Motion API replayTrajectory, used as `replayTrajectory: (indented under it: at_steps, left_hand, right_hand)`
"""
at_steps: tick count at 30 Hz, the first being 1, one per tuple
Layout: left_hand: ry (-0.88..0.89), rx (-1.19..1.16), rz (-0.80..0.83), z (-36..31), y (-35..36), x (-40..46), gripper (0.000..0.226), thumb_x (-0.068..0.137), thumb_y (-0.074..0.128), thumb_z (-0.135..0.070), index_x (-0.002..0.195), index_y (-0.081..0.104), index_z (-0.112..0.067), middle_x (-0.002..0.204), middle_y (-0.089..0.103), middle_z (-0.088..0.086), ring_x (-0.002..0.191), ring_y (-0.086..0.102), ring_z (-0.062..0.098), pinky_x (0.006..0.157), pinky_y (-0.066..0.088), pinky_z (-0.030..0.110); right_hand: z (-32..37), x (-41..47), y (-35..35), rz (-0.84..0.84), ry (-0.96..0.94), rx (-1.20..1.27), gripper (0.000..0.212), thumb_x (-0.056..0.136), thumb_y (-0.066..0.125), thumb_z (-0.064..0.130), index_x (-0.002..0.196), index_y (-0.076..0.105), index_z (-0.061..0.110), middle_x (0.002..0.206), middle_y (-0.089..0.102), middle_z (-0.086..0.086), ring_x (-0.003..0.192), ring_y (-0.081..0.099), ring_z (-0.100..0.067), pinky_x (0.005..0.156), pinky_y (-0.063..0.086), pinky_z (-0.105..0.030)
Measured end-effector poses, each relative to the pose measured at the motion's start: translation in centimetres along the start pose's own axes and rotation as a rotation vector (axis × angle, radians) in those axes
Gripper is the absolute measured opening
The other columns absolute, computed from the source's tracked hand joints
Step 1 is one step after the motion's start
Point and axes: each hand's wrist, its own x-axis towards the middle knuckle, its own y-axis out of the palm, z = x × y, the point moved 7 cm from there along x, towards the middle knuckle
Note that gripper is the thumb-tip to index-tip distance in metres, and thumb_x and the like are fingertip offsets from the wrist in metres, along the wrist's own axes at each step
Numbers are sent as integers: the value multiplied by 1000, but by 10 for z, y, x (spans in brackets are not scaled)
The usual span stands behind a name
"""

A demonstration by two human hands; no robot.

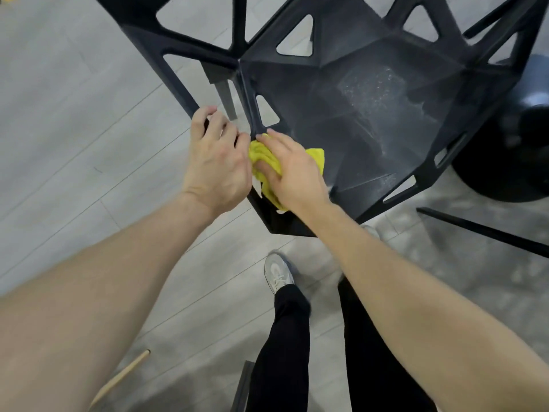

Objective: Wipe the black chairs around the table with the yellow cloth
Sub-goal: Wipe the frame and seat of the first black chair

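Chair [371,108] edge: L hand [215,162] grips, R hand [292,171] presses cloth [264,157].

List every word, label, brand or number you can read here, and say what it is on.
None: no readable text shows in this view.
Chair: plain black, only pale dust specks on the seat, no label visible.
Cloth: plain yellow, no tag showing; the right hand presses it on the seat corner, and the left hand grips the chair frame.
Shoe: white, any marking too blurred to read.
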Motion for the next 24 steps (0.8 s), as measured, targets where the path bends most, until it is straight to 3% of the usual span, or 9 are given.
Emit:
replayTrajectory:
  at_steps: [3,7,11,14,17,21,24]
  left_hand:
    - [8,-28,48,-3,-1,1,30,90,38,-14,90,65,-1,87,60,17,96,54,43,119,32,58]
    - [-6,-32,101,1,-1,1,33,91,36,-16,94,65,0,93,62,20,102,53,44,121,29,58]
    - [-16,-52,93,-1,1,1,32,91,37,-16,93,65,1,93,62,19,103,53,44,121,29,57]
    - [-4,-33,89,-1,2,0,36,93,35,-17,99,66,1,94,63,19,104,54,44,123,27,58]
    - [-38,-15,74,0,0,-2,43,97,30,-19,105,67,1,97,64,18,104,53,44,127,22,58]
    - [-117,-71,49,-18,-4,-10,41,100,30,-17,115,66,-2,116,63,16,117,54,41,132,12,58]
    - [-33,-129,87,-53,5,-32,34,103,33,-23,109,61,-5,119,59,14,123,51,38,131,13,60]
  right_hand:
    - [11,-57,-7,5,-7,13,46,103,71,23,146,62,11,154,57,-7,142,54,-22,117,44,-34]
    - [-6,-112,-28,73,-91,25,47,103,71,22,148,61,14,160,51,-1,152,44,-19,120,45,-42]
    - [-9,-107,-24,-116,78,16,45,108,63,30,149,61,15,160,51,-2,154,42,-20,120,42,-47]
    - [20,-110,0,-60,-111,-40,45,107,66,31,148,62,12,160,52,-6,154,40,-28,121,39,-51]
    - [-23,-116,-29,-35,-208,-174,45,105,70,21,148,62,12,164,45,-11,157,36,-33,125,32,-58]
    - [-113,-114,-108,-271,62,-366,47,107,67,28,152,58,16,171,34,-11,161,23,-35,127,22,-63]
    - [-94,-108,-91,-452,294,-287,48,110,58,33,155,53,15,173,28,-12,163,16,-35,129,16,-61]
